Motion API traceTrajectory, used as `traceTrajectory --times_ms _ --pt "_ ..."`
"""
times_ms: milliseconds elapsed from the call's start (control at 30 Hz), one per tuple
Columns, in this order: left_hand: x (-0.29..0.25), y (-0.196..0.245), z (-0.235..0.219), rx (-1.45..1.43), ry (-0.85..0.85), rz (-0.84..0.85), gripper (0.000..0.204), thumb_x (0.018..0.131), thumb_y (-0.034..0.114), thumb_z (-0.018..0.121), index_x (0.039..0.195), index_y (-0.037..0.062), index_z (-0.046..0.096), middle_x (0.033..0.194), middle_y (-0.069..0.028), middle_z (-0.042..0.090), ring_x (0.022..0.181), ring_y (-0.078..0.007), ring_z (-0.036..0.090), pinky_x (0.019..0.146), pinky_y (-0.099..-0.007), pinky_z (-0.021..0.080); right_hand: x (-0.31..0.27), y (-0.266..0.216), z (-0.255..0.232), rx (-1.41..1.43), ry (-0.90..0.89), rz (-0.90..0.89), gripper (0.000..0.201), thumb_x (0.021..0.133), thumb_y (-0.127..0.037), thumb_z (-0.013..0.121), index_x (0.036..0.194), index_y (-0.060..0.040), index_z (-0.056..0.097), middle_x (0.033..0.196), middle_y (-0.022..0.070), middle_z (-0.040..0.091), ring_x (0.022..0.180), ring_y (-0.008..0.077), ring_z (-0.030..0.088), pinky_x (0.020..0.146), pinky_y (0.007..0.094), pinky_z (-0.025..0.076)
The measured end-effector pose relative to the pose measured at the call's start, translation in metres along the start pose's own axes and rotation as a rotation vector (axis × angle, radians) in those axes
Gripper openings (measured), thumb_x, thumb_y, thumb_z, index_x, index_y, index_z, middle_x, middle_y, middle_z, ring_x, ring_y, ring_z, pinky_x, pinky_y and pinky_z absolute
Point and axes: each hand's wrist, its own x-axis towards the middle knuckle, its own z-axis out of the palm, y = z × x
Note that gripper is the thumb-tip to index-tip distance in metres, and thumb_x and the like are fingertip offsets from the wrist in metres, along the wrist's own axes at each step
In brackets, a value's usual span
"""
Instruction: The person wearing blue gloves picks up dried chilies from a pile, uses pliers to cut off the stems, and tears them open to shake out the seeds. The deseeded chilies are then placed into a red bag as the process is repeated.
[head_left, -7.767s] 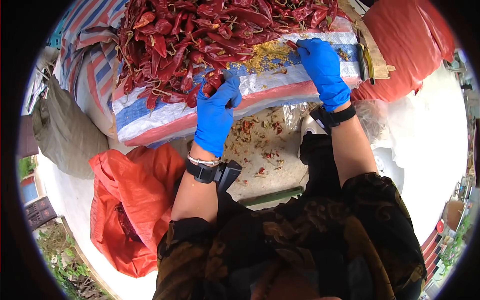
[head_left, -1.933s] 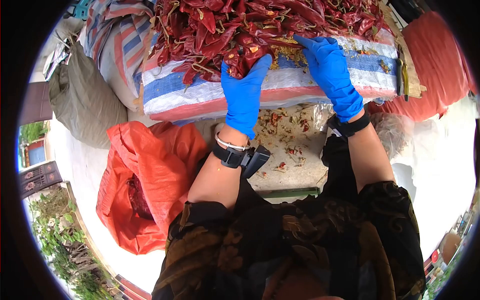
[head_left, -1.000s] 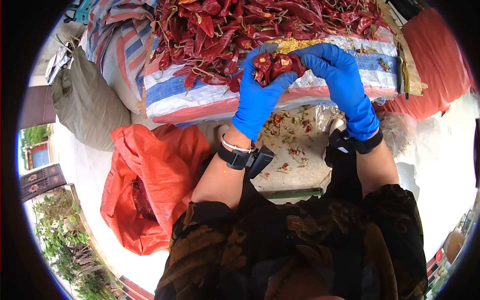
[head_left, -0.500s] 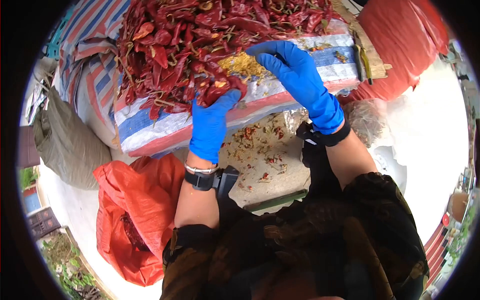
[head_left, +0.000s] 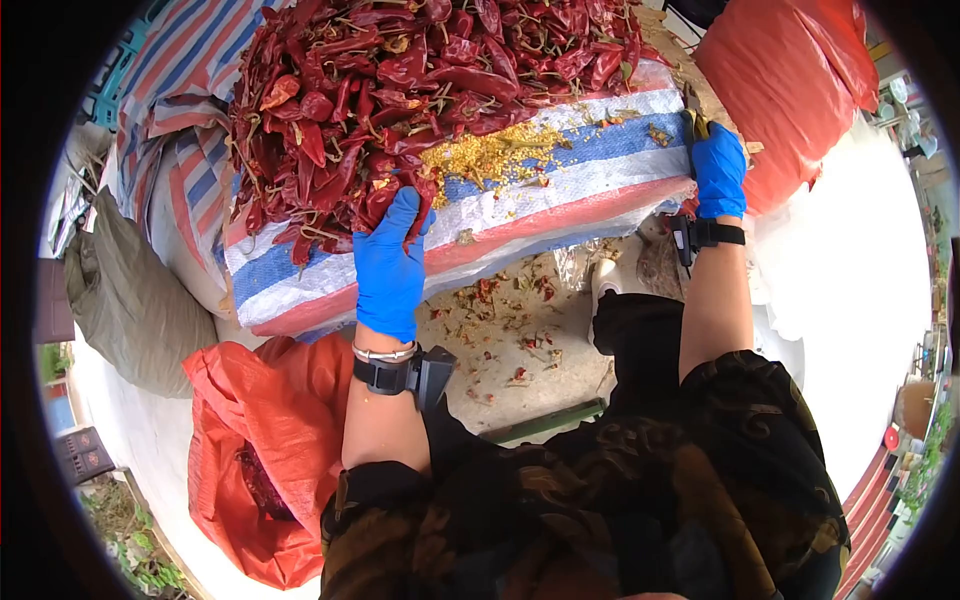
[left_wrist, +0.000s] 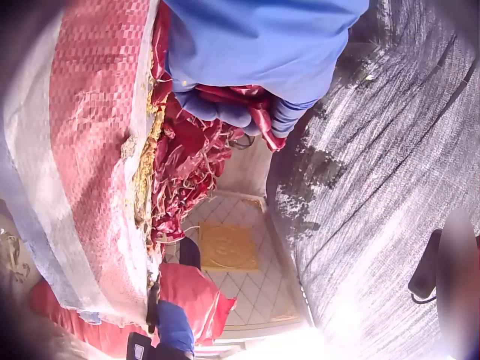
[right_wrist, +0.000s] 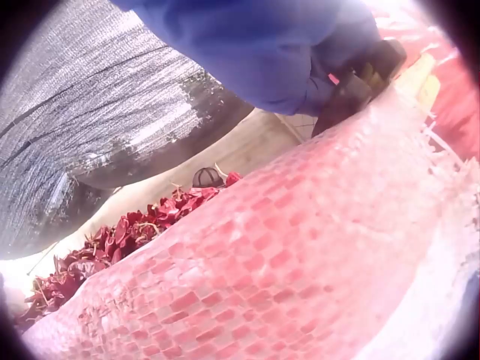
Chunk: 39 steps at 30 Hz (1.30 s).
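My gloved left hand [head_left: 390, 275] holds dried red chilies [head_left: 378, 200] at the front left of the chili pile [head_left: 400, 80]. In the left wrist view its fingers curl round a glossy red chili [left_wrist: 262, 124]. At the right end of the striped woven sheet [head_left: 630, 150], my gloved right hand [head_left: 720, 172] grips a two-handled tool [head_left: 697, 112] with dark and yellow parts, like shears. The right wrist view shows dark and yellow pieces of that tool [right_wrist: 360, 86] at the fingers, the rest hidden by the glove.
Yellow seeds [head_left: 495, 155] lie before the pile. An open red sack [head_left: 265, 400] with chilies inside stands at left, behind it a grey-green sack [head_left: 135, 300]. A full red sack [head_left: 790, 90] stands at right. Stems and scraps litter the floor [head_left: 500, 350] below the sheet.
My right hand has left the chilies, moved right and taken hold of the two-handled tool lying at the sheet's edge. My left hand has shifted slightly left, still holding chilies. More seeds show.
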Motion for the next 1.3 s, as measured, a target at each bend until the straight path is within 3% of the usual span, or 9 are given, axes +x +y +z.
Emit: traceTrajectory --times_ms 333,533,567,700,833,1033,1167,1233,1300 --pt "0.012 0.0 -0.013 -0.254 -0.082 -0.138 0.024 0.078 0.011 0.064 0.101 0.0105 0.057 0.095 -0.0008 0.06 0.086 -0.0145 0.059 0.076 -0.0308 0.05 0.005 -0.053 -0.07 1.005 0.078 0.076 0.028 0.078 -0.012 0.061 0.101 0.0034 0.057 0.087 0.0054 0.061 0.076 0.0128 0.054 0.069 0.0238 0.042" --pt "0.003 0.003 -0.011 -0.192 -0.07 -0.171 0.016 0.079 0.012 0.063 0.095 0.0098 0.059 0.092 -0.0005 0.061 0.084 -0.0151 0.06 0.074 -0.0358 0.051 -0.02 -0.102 -0.087 1.875 -1.202 0.139 0.019 0.086 -0.023 0.054 0.086 -0.0045 0.057 0.077 -0.0024 0.051 0.064 0.0055 0.042 0.059 0.0195 0.034" --pt "0.003 0.005 -0.011 -0.197 -0.092 -0.17 0.015 0.079 0.012 0.063 0.094 0.0097 0.06 0.091 -0.0002 0.061 0.083 -0.0151 0.06 0.074 -0.0365 0.051 -0.041 -0.121 -0.096 1.604 -0.871 0.257 0.021 0.087 -0.025 0.053 0.077 -0.0064 0.053 0.08 0.0004 0.053 0.079 0.0101 0.048 0.072 0.0256 0.038" --pt "0.003 0.012 -0.011 -0.26 -0.031 -0.197 0.015 0.08 0.011 0.062 0.095 0.009 0.059 0.089 -0.0011 0.061 0.082 -0.0156 0.059 0.075 -0.0361 0.051 -0.069 -0.148 -0.092 2.019 -1.118 0.123 0.031 0.084 -0.023 0.055 0.104 0.0 0.057 0.097 0.0093 0.056 0.094 0.0161 0.05 0.089 0.0304 0.036" --pt "0.009 0.008 -0.024 -0.275 -0.197 -0.182 0.014 0.082 0.014 0.059 0.094 0.0072 0.06 0.088 -0.0038 0.06 0.081 -0.0169 0.059 0.073 -0.0341 0.051 -0.085 -0.182 -0.113 2.394 -1.436 -0.124 0.027 0.078 -0.031 0.058 0.076 -0.0037 0.056 0.128 0.0244 0.038 0.121 0.0325 0.035 0.101 0.0489 0.023" --pt "-0.001 0.022 -0.015 -0.219 -0.074 -0.139 0.016 0.081 0.017 0.061 0.093 0.0067 0.061 0.086 -0.0044 0.06 0.078 -0.0176 0.059 0.073 -0.0327 0.052 -0.095 -0.179 -0.126 2.039 -1.651 0.047 0.041 0.063 -0.018 0.059 0.1 0.0 0.055 0.125 0.022 0.041 0.119 0.0377 0.037 0.1 0.0472 0.026" --pt "0.004 0.02 -0.028 -0.16 -0.11 -0.097 0.026 0.081 0.028 0.059 0.1 0.0094 0.056 0.089 -0.0051 0.059 0.088 -0.022 0.055 0.086 -0.0402 0.041 -0.098 -0.185 -0.138 1.401 -1.388 -0.399 0.037 0.068 -0.002 0.05 0.104 0.003 0.055 0.116 0.0132 0.051 0.115 0.0201 0.043 0.097 0.0329 0.031" --pt "0.002 0.026 -0.022 -0.183 0.014 -0.105 0.024 0.08 0.024 0.061 0.1 0.0106 0.057 0.093 -0.0034 0.059 0.092 -0.023 0.055 0.089 -0.0413 0.04 -0.106 -0.184 -0.128 1.421 -1.41 -0.36 0.041 0.066 0.001 0.05 0.106 0.0002 0.056 0.115 0.0127 0.051 0.111 0.0234 0.047 0.094 0.0343 0.035" --pt "0.004 0.027 -0.024 -0.144 -0.005 -0.101 0.024 0.079 0.022 0.062 0.1 0.0109 0.058 0.094 -0.0031 0.059 0.094 -0.0234 0.055 0.089 -0.0415 0.04 -0.111 -0.187 -0.127 0.954 -0.968 -0.74 0.04 0.067 -0.003 0.052 0.107 -0.0031 0.056 0.113 0.0155 0.05 0.103 0.0303 0.05 0.088 0.0362 0.04"
